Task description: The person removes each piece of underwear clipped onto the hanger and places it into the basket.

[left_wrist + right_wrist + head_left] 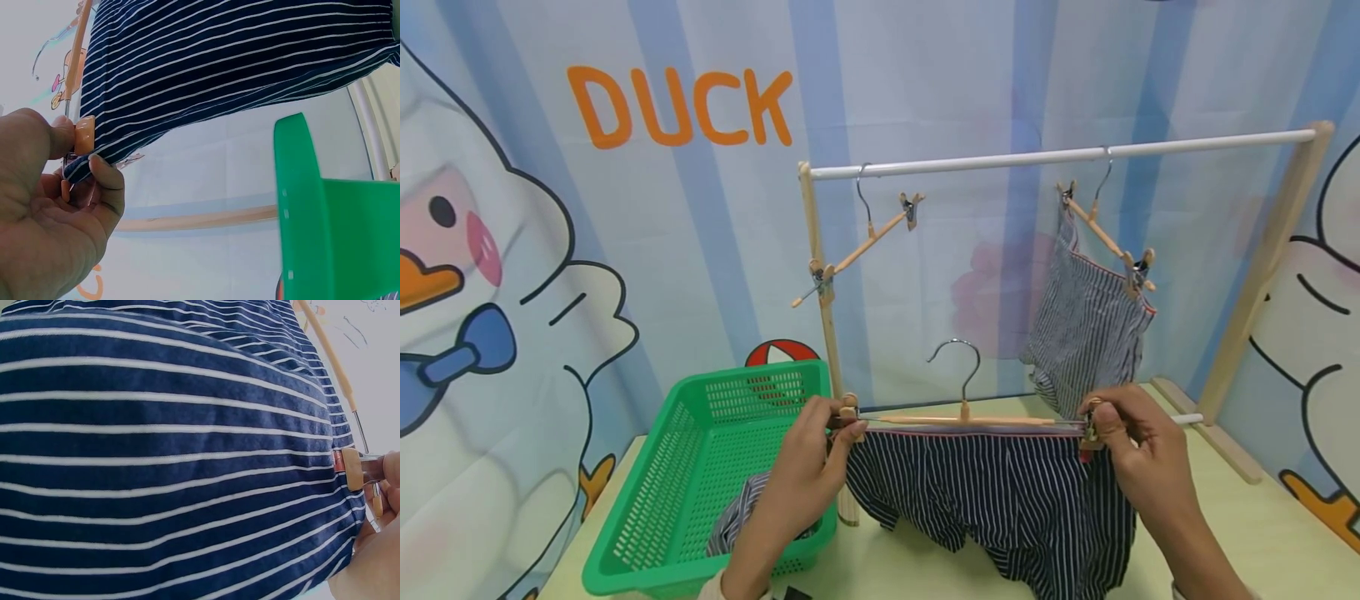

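A wooden clip hanger (917,419) with a metal hook is held level in front of me, and dark blue shorts with white stripes (985,479) hang below it. My left hand (811,462) pinches the hanger's left clip (84,135); in the left wrist view a corner of the striped waistband lies between the fingers at that clip. At the other end my right hand (1150,458) pinches the right clip (354,469), which sits on the waistband. Part of the right fingers is out of the right wrist view.
Behind stands a small clothes rack with a white rail (985,160). On it hang a bare clip hanger (871,242) and one with striped shorts (1086,308). A green basket (643,492) at left holds striped cloth (739,507), partly behind my left arm.
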`<state>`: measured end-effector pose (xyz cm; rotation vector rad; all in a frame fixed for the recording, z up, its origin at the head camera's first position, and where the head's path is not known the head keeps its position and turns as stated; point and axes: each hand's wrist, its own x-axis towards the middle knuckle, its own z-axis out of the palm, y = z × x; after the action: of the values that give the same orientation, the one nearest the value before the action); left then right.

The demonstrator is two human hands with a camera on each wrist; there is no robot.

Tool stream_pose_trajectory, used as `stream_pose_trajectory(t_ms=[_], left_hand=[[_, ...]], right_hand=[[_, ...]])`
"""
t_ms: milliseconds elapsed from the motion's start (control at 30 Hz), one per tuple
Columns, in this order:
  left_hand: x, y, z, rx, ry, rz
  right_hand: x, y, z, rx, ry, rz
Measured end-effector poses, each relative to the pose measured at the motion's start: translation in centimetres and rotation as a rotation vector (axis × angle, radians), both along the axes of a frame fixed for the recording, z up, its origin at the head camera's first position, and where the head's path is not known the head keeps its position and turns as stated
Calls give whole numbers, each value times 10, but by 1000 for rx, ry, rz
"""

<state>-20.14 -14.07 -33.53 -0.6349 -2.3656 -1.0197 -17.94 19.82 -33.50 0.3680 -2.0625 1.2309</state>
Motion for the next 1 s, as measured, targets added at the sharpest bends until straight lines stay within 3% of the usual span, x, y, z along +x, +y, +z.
stream_pose_trajectory(t_ms=[300,1000], left_hand=[[1,0,0,19,4,-23],[-1,3,-2,26,32,-63]], right_hand=[[0,-1,0,30,4,-94],[-1,-4,0,-31,-3,-151]])
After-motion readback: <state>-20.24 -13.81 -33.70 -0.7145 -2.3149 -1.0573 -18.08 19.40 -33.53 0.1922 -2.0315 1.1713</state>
